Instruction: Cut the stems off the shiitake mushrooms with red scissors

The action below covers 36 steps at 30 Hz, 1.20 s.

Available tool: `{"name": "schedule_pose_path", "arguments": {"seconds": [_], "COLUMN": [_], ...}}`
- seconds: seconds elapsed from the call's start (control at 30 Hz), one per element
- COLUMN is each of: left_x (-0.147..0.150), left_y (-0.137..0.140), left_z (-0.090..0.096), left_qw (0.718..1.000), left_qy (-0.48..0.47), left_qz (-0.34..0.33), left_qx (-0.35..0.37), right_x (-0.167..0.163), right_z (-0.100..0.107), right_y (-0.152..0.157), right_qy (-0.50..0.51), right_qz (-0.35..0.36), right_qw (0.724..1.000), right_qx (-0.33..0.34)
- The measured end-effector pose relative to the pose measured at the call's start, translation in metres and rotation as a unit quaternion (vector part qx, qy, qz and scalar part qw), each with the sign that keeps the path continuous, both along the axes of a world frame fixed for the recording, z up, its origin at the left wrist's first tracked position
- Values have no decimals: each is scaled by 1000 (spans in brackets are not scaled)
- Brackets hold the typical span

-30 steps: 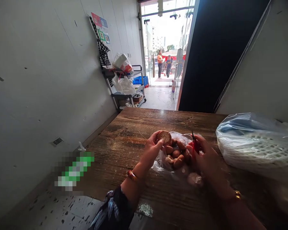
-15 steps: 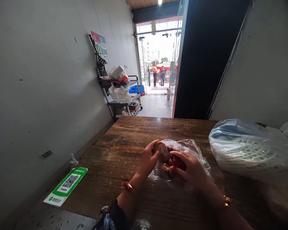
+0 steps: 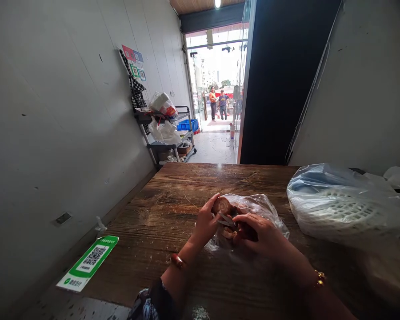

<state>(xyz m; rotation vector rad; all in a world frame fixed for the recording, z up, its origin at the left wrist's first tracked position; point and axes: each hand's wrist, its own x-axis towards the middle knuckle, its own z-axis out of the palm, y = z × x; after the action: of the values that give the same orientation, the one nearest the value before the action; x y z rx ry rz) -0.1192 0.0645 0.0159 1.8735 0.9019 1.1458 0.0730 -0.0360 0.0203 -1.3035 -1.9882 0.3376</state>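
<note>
My left hand [image 3: 206, 222] is closed around a brown root vegetable [image 3: 222, 205], whose round, paler end faces me. My right hand [image 3: 262, 233] grips a peeler by its dark red handle, mostly covered by the fingers. The metal head of the peeler [image 3: 227, 222] lies close against the near side of the vegetable; whether it touches is hard to see. Beneath both hands a clear plastic bag [image 3: 266, 206] is spread on the wooden table [image 3: 153, 222]. Pale brown peelings [image 3: 229, 233] sit on the bag between my hands.
A large clear bag with a white perforated basket [image 3: 343, 204] stands at the right. A green QR-code sign [image 3: 90, 262] lies at the table's left edge. Beyond the table are a cart [image 3: 163, 144] with bags and a glass doorway, with two people [image 3: 218, 104] outside.
The peeler's head has shifted down along the vegetable, and the vegetable's end has turned more toward me. The view has moved slightly. Outside, one person now stands more upright.
</note>
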Motion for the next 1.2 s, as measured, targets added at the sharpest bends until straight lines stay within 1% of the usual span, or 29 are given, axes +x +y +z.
{"name": "schedule_pose_path", "arguments": {"seconds": [0.27, 0.37, 0.43, 0.5, 0.57, 0.67, 0.73, 0.8, 0.9, 1.0, 1.13, 1.2], "left_x": [2, 5, 7, 10, 13, 15, 15, 15, 17, 19, 19, 19], "left_y": [0, 0, 0, -1, -2, -5, -6, -9, -14, -19, -22, -22], "left_z": [-7, -10, -12, -14, -14, -14, -12, -9, -4, -1, 0, -1], "left_qw": [996, 995, 995, 995, 996, 996, 993, 983, 956, 937, 917, 911], "left_qy": [40, 55, 63, 62, 52, 41, 61, 106, 193, 243, 266, 276], "left_qz": [-30, -22, -8, 5, 15, 16, 5, -19, -45, -51, -108, -121], "left_qx": [75, 80, 77, 78, 76, 76, 101, 151, 216, 247, 277, 283], "right_x": [2, 4, 6, 7, 8, 8, 8, 9, 10, 11, 11, 11], "right_z": [5, 2, 0, -1, 2, 7, 9, 10, 8, 4, 0, 0], "right_y": [-3, -3, -3, -4, -6, -7, -6, -4, -1, 1, 1, 1], "right_qy": [11, 48, 94, 156, 224, 316, 363, 391, 403, 409, 426, 429], "right_qz": [15, 11, -1, -25, -48, -55, -61, -82, -101, -94, -72, -69], "right_qw": [1000, 999, 995, 986, 972, 945, 928, 916, 909, 907, 901, 900], "right_qx": [-9, -18, -33, -46, -53, -57, -48, -31, -17, -19, -33, -36]}}
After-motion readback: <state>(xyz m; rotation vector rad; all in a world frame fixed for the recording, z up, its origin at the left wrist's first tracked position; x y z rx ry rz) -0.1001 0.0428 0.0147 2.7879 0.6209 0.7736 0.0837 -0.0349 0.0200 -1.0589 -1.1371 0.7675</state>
